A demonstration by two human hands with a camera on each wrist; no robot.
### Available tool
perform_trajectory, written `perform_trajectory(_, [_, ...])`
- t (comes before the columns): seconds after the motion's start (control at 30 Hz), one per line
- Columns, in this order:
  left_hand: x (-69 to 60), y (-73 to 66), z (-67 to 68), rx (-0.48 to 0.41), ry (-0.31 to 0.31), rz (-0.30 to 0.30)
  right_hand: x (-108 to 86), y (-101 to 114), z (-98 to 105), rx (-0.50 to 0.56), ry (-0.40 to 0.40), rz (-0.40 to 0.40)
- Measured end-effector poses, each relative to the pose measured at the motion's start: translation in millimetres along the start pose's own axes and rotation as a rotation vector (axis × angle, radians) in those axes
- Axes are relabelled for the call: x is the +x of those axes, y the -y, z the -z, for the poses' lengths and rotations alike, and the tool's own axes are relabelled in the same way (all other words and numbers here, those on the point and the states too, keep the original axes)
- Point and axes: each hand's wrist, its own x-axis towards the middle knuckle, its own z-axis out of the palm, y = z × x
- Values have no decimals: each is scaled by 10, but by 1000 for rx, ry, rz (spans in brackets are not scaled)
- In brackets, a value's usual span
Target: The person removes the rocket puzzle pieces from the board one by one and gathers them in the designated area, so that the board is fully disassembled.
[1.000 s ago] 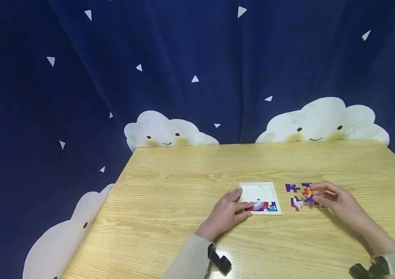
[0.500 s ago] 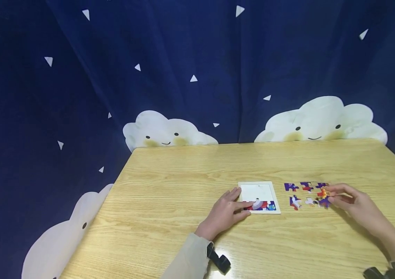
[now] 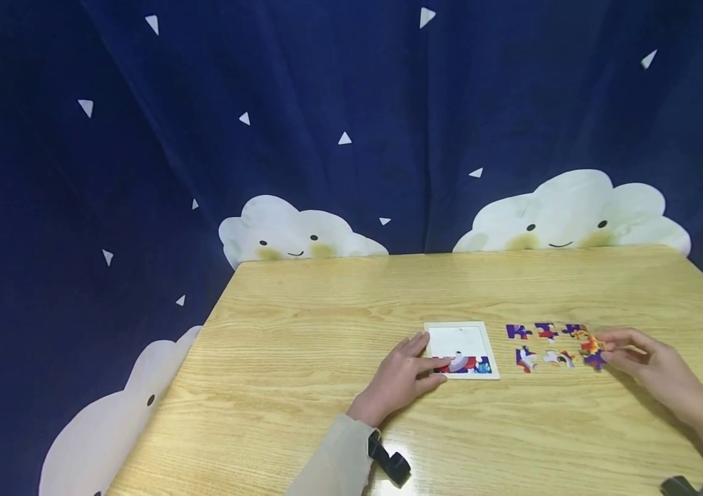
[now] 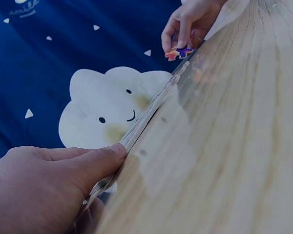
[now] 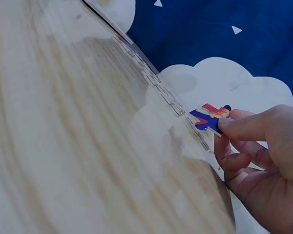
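Shifted the right hand (image 3: 652, 365) farther to the right of a square, white-rimmed puzzle tray (image 3: 458, 337) than a second earlier, uncovering more loose purple, red and white jigsaw pieces (image 3: 546, 332) on a pale wood-grain table (image 3: 327, 310). Pinched between right thumb and fingers a flat orange, red and purple jigsaw piece (image 3: 591, 344), well to the tray's right. Kept the left hand (image 3: 385, 386) in the same place, fairly straight fingers resting over the tray's left edge and on a joined multicoloured strip (image 3: 468, 366) along its near side. Showed the tray's white interior clearly in the head view alone. Revealed only in the right wrist view a dark spot at the pinched piece's corner; only in the left, pale lettering (image 4: 23, 10) on a navy curtain (image 4: 44, 63).
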Motion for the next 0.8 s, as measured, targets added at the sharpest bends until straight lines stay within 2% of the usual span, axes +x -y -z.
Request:
perform_trajectory(0.5, [-2,-5,6,10,6,-3,-10,-27,4,24,2,12])
perform_trajectory(0.8, [-2,-9,16,3,10,3,4,-36,-30,-70,-10,0])
